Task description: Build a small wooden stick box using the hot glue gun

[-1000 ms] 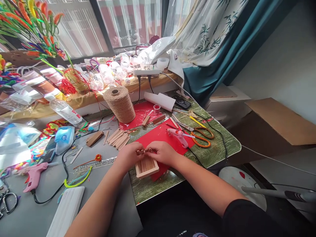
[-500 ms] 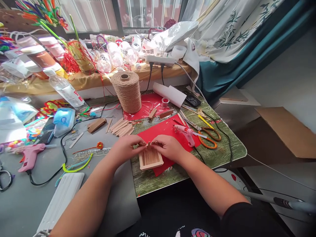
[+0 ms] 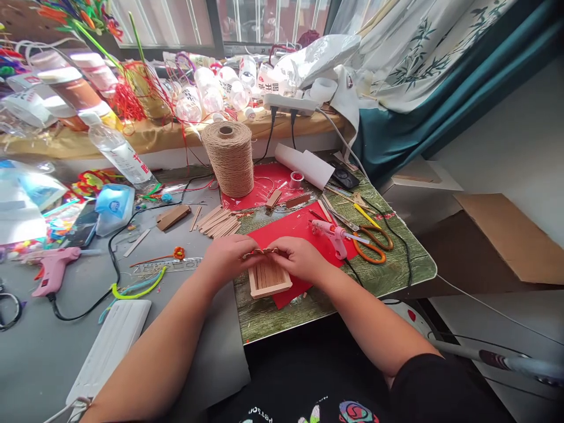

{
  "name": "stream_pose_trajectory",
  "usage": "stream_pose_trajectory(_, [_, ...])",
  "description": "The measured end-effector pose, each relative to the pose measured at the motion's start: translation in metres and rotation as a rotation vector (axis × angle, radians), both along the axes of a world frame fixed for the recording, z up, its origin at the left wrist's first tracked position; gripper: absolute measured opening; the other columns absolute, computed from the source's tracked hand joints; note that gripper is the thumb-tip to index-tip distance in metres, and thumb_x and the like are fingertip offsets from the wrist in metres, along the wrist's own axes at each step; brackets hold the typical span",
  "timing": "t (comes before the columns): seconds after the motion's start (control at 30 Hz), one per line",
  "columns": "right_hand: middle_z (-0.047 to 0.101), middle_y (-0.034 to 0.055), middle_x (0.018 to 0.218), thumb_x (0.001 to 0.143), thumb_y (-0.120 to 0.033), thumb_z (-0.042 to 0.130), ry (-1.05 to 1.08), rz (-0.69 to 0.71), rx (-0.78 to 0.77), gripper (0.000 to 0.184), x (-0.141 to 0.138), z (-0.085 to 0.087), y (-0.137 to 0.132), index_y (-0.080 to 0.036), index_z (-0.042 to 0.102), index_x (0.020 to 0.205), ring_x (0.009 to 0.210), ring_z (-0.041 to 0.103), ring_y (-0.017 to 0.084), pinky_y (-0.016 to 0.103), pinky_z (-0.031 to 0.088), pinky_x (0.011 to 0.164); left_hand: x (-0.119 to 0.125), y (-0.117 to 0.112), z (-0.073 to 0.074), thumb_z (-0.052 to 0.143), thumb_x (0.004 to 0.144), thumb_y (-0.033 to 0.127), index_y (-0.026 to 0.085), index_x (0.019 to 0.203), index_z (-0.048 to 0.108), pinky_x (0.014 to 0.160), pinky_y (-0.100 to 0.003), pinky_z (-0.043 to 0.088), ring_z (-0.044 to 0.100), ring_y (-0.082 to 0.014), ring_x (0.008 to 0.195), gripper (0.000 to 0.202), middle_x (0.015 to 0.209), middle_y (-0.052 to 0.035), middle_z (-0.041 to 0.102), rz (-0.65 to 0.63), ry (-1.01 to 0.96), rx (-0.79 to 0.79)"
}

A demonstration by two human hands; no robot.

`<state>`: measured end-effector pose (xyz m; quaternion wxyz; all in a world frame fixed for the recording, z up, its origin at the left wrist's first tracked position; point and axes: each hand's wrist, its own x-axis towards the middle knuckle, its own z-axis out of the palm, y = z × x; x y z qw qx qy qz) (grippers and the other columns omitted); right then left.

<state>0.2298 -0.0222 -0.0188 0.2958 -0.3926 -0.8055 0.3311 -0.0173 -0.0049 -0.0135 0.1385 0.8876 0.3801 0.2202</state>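
Observation:
My left hand [image 3: 228, 258] and my right hand [image 3: 296, 258] meet over the far edge of a small tray of wooden craft sticks [image 3: 269, 279]. Both hands pinch a thin wooden stick [image 3: 261, 251] held flat between the fingertips, right above the tray's back wall. The tray rests on a red paper sheet [image 3: 294, 230] on the green table mat [image 3: 388, 276]. A loose heap of craft sticks [image 3: 218, 221] lies just beyond my left hand.
A big spool of jute twine [image 3: 229, 157] stands behind the sticks. A pink glue gun [image 3: 331, 234] and orange-handled scissors [image 3: 372, 242] lie to the right, a second pink glue gun [image 3: 51, 276] at far left. Bottles, bags and a power strip [image 3: 288, 103] crowd the windowsill.
The fingertips lifted slightly and now hold a stick flat over the tray's far edge, where half a second ago they pressed on the tray wall. The view shifted a little.

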Motion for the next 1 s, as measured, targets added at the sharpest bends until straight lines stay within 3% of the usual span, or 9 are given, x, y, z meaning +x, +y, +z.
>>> stream_pose_trajectory(0.17, [0.077, 0.0046, 0.096, 0.102, -0.020, 0.062, 0.004, -0.005, 0.015, 0.013, -0.002, -0.002, -0.001, -0.021, 0.075, 0.103, 0.087, 0.070, 0.018, 0.029, 0.052, 0.081, -0.008, 0.005, 0.002, 0.063, 0.103, 0.043, 0.025, 0.095, 0.074, 0.077, -0.029, 0.047, 0.069, -0.0180, 0.087, 0.023, 0.090, -0.0030, 0.077, -0.081, -0.024, -0.051])
stream_pose_trajectory(0.43, [0.077, 0.0045, 0.097, 0.097, -0.020, 0.069, 0.005, -0.048, 0.012, 0.010, -0.002, -0.006, -0.001, -0.020, 0.074, 0.106, 0.083, 0.069, 0.017, 0.029, 0.051, 0.077, -0.006, 0.003, -0.005, 0.062, 0.102, 0.041, 0.023, 0.092, 0.072, 0.066, -0.028, 0.040, 0.066, -0.0168, 0.078, 0.022, 0.084, -0.0016, 0.075, -0.012, 0.048, -0.012])
stream_pose_trajectory(0.63, [0.075, 0.0042, 0.095, 0.094, -0.025, 0.075, -0.032, -0.049, 0.028, 0.015, -0.004, 0.000, -0.001, -0.019, 0.074, 0.108, 0.076, 0.064, 0.016, 0.028, 0.049, 0.072, -0.008, 0.005, -0.007, 0.062, 0.102, 0.039, 0.025, 0.098, 0.074, 0.069, -0.027, 0.042, 0.069, -0.0161, 0.080, 0.019, 0.087, -0.0008, 0.077, -0.039, 0.011, -0.040])
stream_pose_trajectory(0.77, [0.070, 0.0013, 0.085, 0.091, -0.041, 0.080, 0.012, -0.136, -0.032, 0.032, 0.004, -0.003, 0.002, -0.020, 0.073, 0.114, 0.071, 0.059, 0.016, 0.029, 0.046, 0.067, -0.007, 0.004, -0.005, 0.062, 0.102, 0.038, 0.024, 0.098, 0.074, 0.068, -0.027, 0.043, 0.069, -0.0159, 0.079, 0.019, 0.086, -0.0005, 0.076, -0.047, -0.011, -0.065])
stream_pose_trajectory(0.83, [0.064, -0.0005, 0.077, 0.095, -0.053, 0.073, 0.044, -0.193, -0.078, 0.041, 0.011, -0.007, 0.004, -0.019, 0.071, 0.119, 0.066, 0.056, 0.016, 0.029, 0.045, 0.063, -0.007, 0.004, -0.005, 0.062, 0.101, 0.036, 0.024, 0.096, 0.073, 0.067, -0.027, 0.042, 0.068, -0.0155, 0.078, 0.017, 0.085, -0.0004, 0.076, -0.054, -0.024, -0.067])
stream_pose_trajectory(0.9, [0.065, 0.0027, 0.085, 0.101, -0.057, 0.062, 0.047, -0.235, -0.043, 0.044, 0.016, -0.010, 0.006, -0.019, 0.070, 0.122, 0.071, 0.059, 0.018, 0.032, 0.049, 0.069, -0.006, 0.004, -0.005, 0.063, 0.101, 0.034, 0.023, 0.092, 0.072, 0.066, -0.027, 0.042, 0.067, -0.0153, 0.077, 0.017, 0.083, -0.0003, 0.075, -0.054, -0.035, -0.062])
stream_pose_trajectory(1.0, [0.067, 0.0118, 0.114, 0.099, -0.055, 0.066, -0.008, -0.279, 0.187, 0.042, 0.014, -0.005, 0.005, -0.021, 0.072, 0.123, 0.103, 0.063, 0.028, 0.045, 0.050, 0.097, -0.006, 0.005, -0.006, 0.063, 0.101, 0.034, 0.022, 0.091, 0.072, 0.066, -0.027, 0.043, 0.068, -0.0153, 0.076, 0.018, 0.081, -0.0003, 0.074, -0.057, -0.049, -0.048])
